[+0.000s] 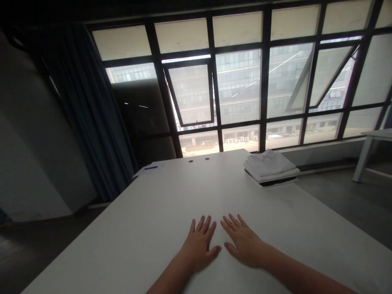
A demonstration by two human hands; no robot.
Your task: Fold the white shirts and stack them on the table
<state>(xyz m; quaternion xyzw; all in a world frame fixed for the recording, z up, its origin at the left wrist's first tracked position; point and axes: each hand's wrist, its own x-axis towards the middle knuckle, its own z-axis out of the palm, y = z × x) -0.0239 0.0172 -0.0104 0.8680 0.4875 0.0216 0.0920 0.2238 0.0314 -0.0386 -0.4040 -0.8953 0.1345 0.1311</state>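
Observation:
Palm down on the white table [171,204], my left hand [200,245] has its fingers spread and holds nothing. My right hand [243,241] lies flat beside it, fingers apart, also holding nothing. The two thumbs point toward each other with a small gap between them. Beyond my right hand, near the table's right edge, sits a stack of folded white clothes [271,163], with a dark layer at its bottom. The top piece seems to have a collar.
A blue pen [151,167] rests on white paper [142,172] at the table's far left corner. Two small round dark discs [191,161] are at the far edge. Behind stand large windows [239,85] and a dark blue curtain [88,110]. Another white table [366,157] is at right.

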